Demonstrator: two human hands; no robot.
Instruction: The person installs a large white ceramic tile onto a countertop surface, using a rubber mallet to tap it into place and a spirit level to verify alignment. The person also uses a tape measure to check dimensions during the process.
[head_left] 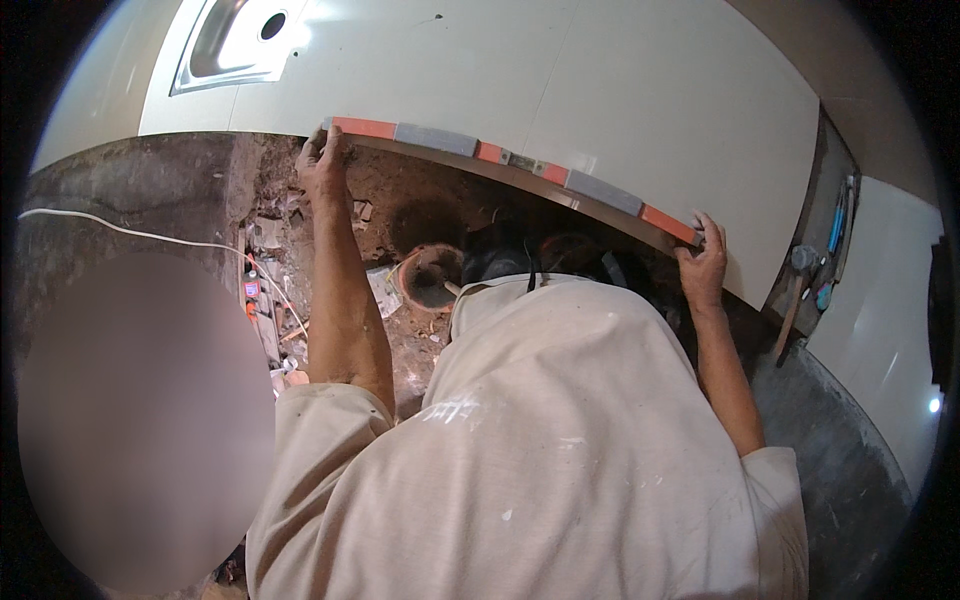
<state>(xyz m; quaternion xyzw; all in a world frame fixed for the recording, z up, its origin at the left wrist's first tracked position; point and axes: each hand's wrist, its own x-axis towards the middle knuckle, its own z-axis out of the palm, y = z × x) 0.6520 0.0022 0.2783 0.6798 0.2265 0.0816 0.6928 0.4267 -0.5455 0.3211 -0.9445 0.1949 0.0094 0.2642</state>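
Observation:
An orange and grey spirit level [435, 139] lies along the front edge of a pale countertop [650, 80]. At its left end, my left hand [322, 165] is closed on the bar with thumb and fingers. My right hand [705, 260] grips the opposite end, fingers over the top and thumb underneath. Small vials show near the middle of the level, but their bubbles are too small to read. Both of my arms reach forward, spread wide.
A steel sink [205, 45] is set into the countertop at far left. Below lie rubble and an orange-rimmed round container [432, 278]. A white cable [140, 233] crosses at left. On the right, a wooden-handled tool [788, 325] rests near blue items [836, 230]. A blurred patch hides the lower left.

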